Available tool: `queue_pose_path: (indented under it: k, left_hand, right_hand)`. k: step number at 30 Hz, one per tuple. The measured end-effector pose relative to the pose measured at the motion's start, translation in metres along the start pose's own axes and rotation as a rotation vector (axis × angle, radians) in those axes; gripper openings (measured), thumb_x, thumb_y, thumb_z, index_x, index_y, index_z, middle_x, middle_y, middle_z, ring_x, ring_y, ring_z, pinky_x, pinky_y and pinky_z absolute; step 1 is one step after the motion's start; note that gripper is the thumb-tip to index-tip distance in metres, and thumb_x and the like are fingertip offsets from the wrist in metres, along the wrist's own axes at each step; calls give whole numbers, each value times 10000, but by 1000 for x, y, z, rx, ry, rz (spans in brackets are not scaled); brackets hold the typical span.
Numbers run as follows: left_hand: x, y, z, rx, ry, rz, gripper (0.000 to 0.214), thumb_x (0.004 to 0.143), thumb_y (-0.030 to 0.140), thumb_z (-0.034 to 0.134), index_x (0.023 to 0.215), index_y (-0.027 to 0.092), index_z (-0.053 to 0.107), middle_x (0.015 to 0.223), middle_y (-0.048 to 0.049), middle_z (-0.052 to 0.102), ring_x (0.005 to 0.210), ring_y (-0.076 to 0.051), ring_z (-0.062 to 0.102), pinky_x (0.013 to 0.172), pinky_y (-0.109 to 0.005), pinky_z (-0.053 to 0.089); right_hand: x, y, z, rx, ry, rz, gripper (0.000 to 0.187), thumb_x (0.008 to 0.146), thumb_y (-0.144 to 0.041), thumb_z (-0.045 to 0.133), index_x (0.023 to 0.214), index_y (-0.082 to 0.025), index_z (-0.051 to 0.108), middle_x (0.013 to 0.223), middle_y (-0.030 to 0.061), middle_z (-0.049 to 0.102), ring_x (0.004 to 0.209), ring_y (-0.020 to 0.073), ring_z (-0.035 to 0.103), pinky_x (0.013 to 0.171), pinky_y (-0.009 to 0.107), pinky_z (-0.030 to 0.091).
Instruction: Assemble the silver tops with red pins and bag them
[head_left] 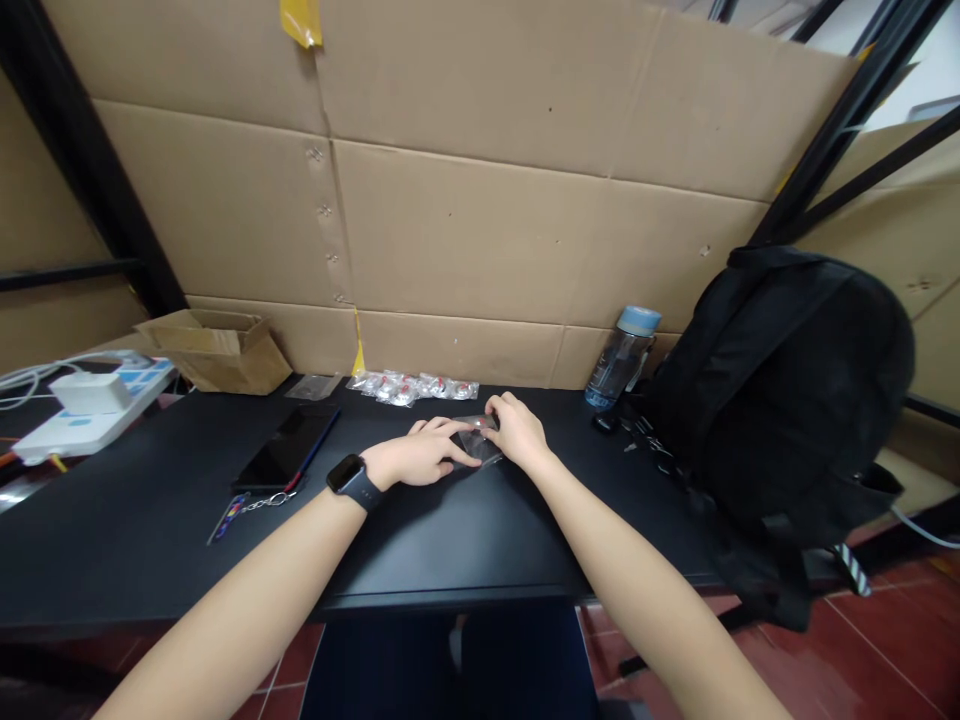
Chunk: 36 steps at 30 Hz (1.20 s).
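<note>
A small clear plastic bag (478, 447) lies on the black table between my hands. A small thing with a red mark shows at its upper part; I cannot make out its kind. My left hand (426, 455), with a dark watch on the wrist, rests from the left with fingers stretched out, the fingertips touching the bag's left side. My right hand (519, 432) has its fingers curled with the thumb at the bag's upper right edge, gripping it there. Just behind the hands lies a row of several clear packets (409, 388) holding silvery round pieces with red marks.
On the left are a phone (286, 448) with a keychain, a flat clear bag (313, 387), an open cardboard box (225, 352) and a power strip (94, 415). A bottle (619, 360), keys (637, 432) and a black backpack (787, 390) stand right. Cardboard (480, 230) walls the back.
</note>
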<state>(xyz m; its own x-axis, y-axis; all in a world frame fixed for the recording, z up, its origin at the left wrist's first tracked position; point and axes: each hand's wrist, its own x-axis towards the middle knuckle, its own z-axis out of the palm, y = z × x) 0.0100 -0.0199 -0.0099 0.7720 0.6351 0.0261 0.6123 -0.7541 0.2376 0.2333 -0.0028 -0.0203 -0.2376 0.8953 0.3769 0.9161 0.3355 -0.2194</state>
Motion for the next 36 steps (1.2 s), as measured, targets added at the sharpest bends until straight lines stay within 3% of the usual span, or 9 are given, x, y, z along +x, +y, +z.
queue_pose_path:
  k: [3, 6, 8, 10, 14, 17, 22, 36]
  left_hand:
    - [0, -1, -1, 9, 33, 20, 515, 889, 139, 553, 1207, 528, 665, 1566, 65, 380, 1411, -316, 335, 1118, -592, 280]
    - [0, -3, -3, 5, 149, 59, 462, 855, 119, 594, 1181, 435, 686, 1436, 12, 498, 1330, -276, 423, 1105, -489, 318]
    - [2, -4, -2, -7, 250, 48, 467, 816, 127, 642, 1220, 360, 627, 1332, -24, 558, 1259, -261, 479, 1057, -429, 359]
    - [6, -3, 1, -25, 333, -9, 469, 800, 157, 671, 1229, 302, 550, 1226, -35, 603, 1165, -248, 539, 988, -390, 390]
    - [15, 0, 9, -10, 416, -121, 380, 822, 196, 671, 1151, 255, 491, 1114, -33, 643, 1045, -236, 598, 928, -370, 378]
    - [18, 1, 11, 32, 442, -156, 325, 867, 243, 642, 1157, 256, 495, 1111, -39, 672, 1048, -244, 606, 933, -383, 350]
    - [16, -5, 12, 74, 423, -124, 217, 911, 277, 601, 1124, 262, 565, 1072, -26, 711, 1047, -244, 607, 918, -385, 326]
    - [19, 1, 13, 25, 415, -178, 134, 966, 284, 497, 950, 252, 626, 952, -17, 704, 1012, -226, 584, 915, -393, 289]
  right_hand:
    - [1, 5, -3, 64, -40, -9, 302, 782, -249, 777, 1031, -259, 607, 1047, 13, 572, 824, 160, 582, 642, 244, 367]
    - [2, 15, -15, 255, -131, -151, 336, 765, -301, 789, 1054, -237, 629, 1003, 12, 590, 777, 140, 583, 667, 237, 412]
    - [3, 24, -25, 404, -194, -186, 260, 852, -315, 694, 1076, -205, 624, 945, 10, 609, 680, 112, 565, 648, 232, 429]
    - [4, 33, -32, 469, -247, -197, 179, 896, -214, 589, 1073, -194, 612, 905, -2, 616, 624, 93, 549, 624, 218, 425]
    - [4, 39, -30, 419, -256, -232, 358, 696, -87, 742, 1013, -195, 615, 934, -20, 601, 663, 86, 525, 623, 193, 413]
    - [5, 32, -20, 394, -229, -291, 349, 648, -121, 823, 948, -186, 655, 893, -23, 599, 691, 95, 524, 656, 196, 414]
    - [8, 25, -10, 307, -150, -293, 81, 759, -134, 762, 798, -189, 717, 846, -3, 640, 749, 116, 566, 700, 205, 401]
    - [3, 35, -30, 436, -288, -131, 35, 769, -151, 704, 766, -177, 727, 612, -29, 682, 576, 109, 629, 633, 197, 440]
